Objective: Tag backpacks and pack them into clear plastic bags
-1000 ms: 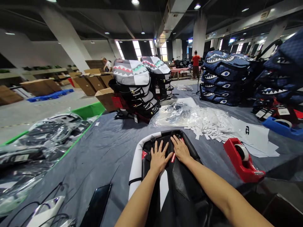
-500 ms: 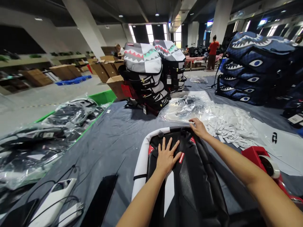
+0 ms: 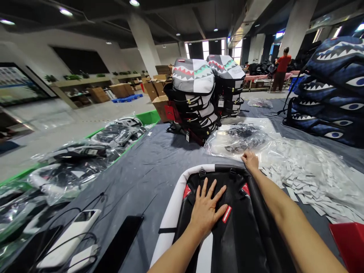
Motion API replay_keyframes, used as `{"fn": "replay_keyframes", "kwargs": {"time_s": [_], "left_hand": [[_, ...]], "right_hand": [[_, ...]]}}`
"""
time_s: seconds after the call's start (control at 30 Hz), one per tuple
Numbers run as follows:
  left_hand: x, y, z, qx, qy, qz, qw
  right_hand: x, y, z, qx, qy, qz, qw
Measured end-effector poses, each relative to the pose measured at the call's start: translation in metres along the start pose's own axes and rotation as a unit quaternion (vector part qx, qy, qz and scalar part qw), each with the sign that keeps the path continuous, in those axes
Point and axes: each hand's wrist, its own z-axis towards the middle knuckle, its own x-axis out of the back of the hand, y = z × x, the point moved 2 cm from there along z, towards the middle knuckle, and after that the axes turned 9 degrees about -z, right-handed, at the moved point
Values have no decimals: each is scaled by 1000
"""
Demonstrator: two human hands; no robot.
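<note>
A black backpack (image 3: 227, 235) with white trim and red accents lies flat on the grey sheet-covered table (image 3: 136, 182), its top edge pointing away from me. My left hand (image 3: 207, 206) presses flat on the black panel with fingers spread, next to a small red label. My right hand (image 3: 250, 160) rests at the backpack's top right corner with fingers curled slightly, beside a clear plastic bag (image 3: 239, 142). Nothing shows in either hand.
Loose white paper tags (image 3: 307, 185) spread to the right. Stacked shark-mouth backpacks stand ahead (image 3: 193, 77) and at right (image 3: 332, 87). Plastic-wrapped black items (image 3: 85, 159), a power bank (image 3: 68, 239) and a phone (image 3: 122, 246) lie left. A red tape dispenser (image 3: 347, 246) sits at lower right.
My right hand has moved from the middle of the backpack to its top right corner. My left hand stays on the panel. The view has swung left, pushing the tape dispenser toward the lower right edge.
</note>
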Motion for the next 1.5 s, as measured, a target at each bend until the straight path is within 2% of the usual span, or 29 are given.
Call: {"fn": "replay_keyframes", "kwargs": {"time_s": [0.07,0.13,0.3,0.43,0.57,0.67,0.73,0.8,0.87,0.97,1.07,1.13,1.2,1.27,1.33,1.43,1.5], "left_hand": [[-2,-1,0,0,1,4,1000],[-3,-2,0,0,7,11,1000],[-4,-2,1,-6,7,13,1000],[-2,0,1,5,6,3,1000],[-1,3,1,1,10,-12,1000],[0,3,1,-1,20,-21,1000],[-1,1,1,1,23,-32,999],[-3,0,1,1,24,-44,999],[-4,-2,1,-2,27,-51,998],[-4,-2,1,-5,32,-53,998],[-4,0,3,-4,36,-49,998],[-4,0,3,-5,39,-43,998],[-7,-1,4,-10,47,-37,998],[-9,-3,3,-20,62,-32,997],[-8,-2,2,-42,102,-27,994],[7,9,5,-59,243,-26,968],[28,21,16,-32,349,-38,936]], "right_hand": [[0,4,2,-1,-8,2,1000],[10,4,10,10,-12,10,1000],[64,-13,32,74,-1,29,997],[96,-29,24,119,-23,21,992],[104,-34,0,125,-50,-13,991],[100,-31,-14,124,-108,-30,986],[100,-30,-15,126,-148,-33,980],[107,-31,-8,118,-152,-33,981],[126,-36,8,91,-105,-33,990],[174,-46,39,17,42,-34,998],[229,-59,59,-48,208,-23,977],[256,-69,56,-31,292,1,956],[268,-78,43,19,312,12,950],[269,-85,24,63,275,0,959],[269,-87,3,85,256,2,963],[272,-85,-25,107,255,46,960],[274,-85,-42,124,239,77,960]]}}
